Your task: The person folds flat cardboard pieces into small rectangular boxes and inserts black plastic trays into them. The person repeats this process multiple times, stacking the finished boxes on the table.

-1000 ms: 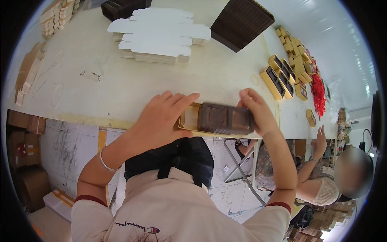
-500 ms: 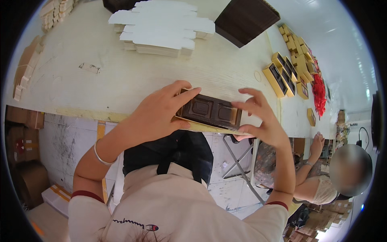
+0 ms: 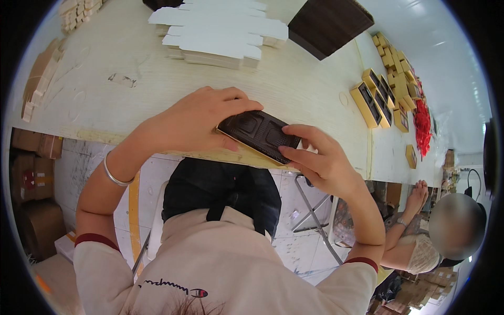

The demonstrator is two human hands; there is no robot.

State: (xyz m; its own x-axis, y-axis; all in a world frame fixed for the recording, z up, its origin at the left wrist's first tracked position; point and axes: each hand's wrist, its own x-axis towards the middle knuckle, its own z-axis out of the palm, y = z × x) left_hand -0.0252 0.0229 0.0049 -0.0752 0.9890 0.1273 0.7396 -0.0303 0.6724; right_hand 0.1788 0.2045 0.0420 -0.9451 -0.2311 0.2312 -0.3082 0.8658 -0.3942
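Note:
A dark brown plastic insert tray (image 3: 256, 129) with two square hollows lies in a shallow gold-edged box at the table's near edge, slanting down to the right. My left hand (image 3: 202, 118) grips its left end, fingers along the far side and thumb on the near side. At the right end, my right hand (image 3: 320, 157) has its fingertips pressed on the tray's top and edge. The gold side of the box shows only as a thin strip under the tray.
A stack of flat white cartons (image 3: 220, 34) lies beyond my hands, beside a dark brown box (image 3: 331, 26). Gold boxes with dark inserts (image 3: 371, 102) and red material (image 3: 421, 123) are at the right. Another person's arm (image 3: 404, 220) rests at the table's right.
The tray and box have turned, the right end now nearer me. My right hand has moved left and closed its fingers on that end; before, they were spread at the corners.

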